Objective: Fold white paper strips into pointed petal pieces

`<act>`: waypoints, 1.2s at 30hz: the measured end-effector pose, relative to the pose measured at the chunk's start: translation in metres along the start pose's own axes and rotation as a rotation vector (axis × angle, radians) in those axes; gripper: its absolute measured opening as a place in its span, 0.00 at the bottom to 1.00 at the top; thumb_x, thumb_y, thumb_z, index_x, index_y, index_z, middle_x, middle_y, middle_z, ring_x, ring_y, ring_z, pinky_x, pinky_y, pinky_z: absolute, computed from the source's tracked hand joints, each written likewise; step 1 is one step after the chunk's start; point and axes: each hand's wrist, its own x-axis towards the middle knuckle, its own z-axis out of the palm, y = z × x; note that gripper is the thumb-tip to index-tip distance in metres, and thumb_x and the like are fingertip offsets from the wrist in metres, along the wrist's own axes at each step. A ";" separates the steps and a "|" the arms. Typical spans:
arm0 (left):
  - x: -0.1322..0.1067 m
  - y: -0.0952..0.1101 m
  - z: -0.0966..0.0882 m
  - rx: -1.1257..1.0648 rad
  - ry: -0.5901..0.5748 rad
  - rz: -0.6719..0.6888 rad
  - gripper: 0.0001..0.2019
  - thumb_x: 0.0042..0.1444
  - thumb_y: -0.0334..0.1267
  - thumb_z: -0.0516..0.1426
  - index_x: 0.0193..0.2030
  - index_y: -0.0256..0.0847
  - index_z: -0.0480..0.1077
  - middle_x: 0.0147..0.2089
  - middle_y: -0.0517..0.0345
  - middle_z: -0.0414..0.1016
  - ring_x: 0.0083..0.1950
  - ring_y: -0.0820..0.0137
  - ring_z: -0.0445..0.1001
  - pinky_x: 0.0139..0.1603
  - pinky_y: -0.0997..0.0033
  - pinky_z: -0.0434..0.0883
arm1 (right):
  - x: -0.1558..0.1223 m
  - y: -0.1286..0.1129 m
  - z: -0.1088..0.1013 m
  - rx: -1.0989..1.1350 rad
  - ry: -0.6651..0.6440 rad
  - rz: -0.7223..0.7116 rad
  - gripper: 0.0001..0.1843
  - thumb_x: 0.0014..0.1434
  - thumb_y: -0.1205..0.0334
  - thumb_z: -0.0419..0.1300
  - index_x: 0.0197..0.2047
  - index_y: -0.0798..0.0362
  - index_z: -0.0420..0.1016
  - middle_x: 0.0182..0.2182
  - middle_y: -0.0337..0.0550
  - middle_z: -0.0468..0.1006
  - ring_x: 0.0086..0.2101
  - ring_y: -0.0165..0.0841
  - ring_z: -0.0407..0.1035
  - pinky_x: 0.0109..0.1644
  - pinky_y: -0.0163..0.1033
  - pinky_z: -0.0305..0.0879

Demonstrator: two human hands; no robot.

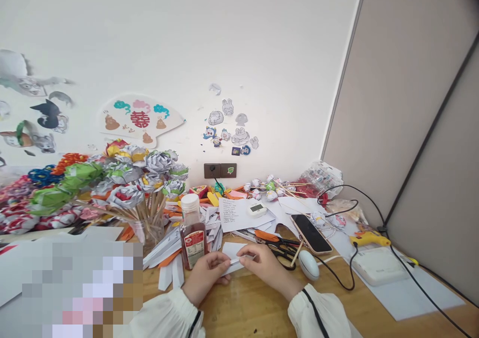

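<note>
A small sheet of white paper point(232, 249) is pinched between my two hands just above the wooden table point(258, 310). My left hand point(209, 272) grips its left edge, thumb on top and fingers curled beneath. On the right side, my right hand point(260, 263) holds the same sheet near a fold, thumb and forefinger together. Close behind my left hand stands a bottle of reddish-brown liquid point(193, 235) with a white cap. Black-handled scissors point(282, 252) lie beyond my right hand, partly covered. The lower part of the paper is partly hidden by my fingers.
Paper flowers on sticks point(127, 195) crowd the left. Folded paper strips point(172, 250) lie behind the bottle. A phone point(312, 234), an oval white device point(309, 265), a yellow glue gun point(369, 239), a white box point(379, 267) and black cables spread across the right. A small timer point(256, 208) sits behind.
</note>
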 end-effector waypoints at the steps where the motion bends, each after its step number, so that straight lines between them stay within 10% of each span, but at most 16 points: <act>1: 0.000 0.001 0.000 0.016 0.010 0.013 0.16 0.32 0.46 0.62 0.24 0.35 0.66 0.19 0.63 0.70 0.21 0.72 0.70 0.23 0.73 0.67 | 0.000 0.002 0.002 -0.017 -0.002 0.011 0.10 0.50 0.61 0.53 0.33 0.54 0.73 0.29 0.41 0.75 0.29 0.32 0.66 0.30 0.33 0.59; 22: 0.000 0.000 -0.001 0.115 -0.012 0.040 0.15 0.39 0.47 0.58 0.27 0.36 0.66 0.14 0.63 0.70 0.16 0.74 0.67 0.21 0.75 0.64 | 0.006 0.023 0.011 0.220 -0.036 0.116 0.11 0.50 0.58 0.55 0.29 0.57 0.72 0.20 0.38 0.69 0.22 0.27 0.63 0.24 0.30 0.58; 36: 0.001 -0.011 0.001 0.148 -0.122 0.051 0.17 0.43 0.49 0.54 0.26 0.34 0.67 0.14 0.61 0.70 0.17 0.74 0.68 0.20 0.76 0.65 | 0.002 0.016 0.012 -0.010 -0.007 0.066 0.08 0.49 0.61 0.55 0.26 0.56 0.71 0.20 0.36 0.70 0.22 0.26 0.61 0.25 0.29 0.55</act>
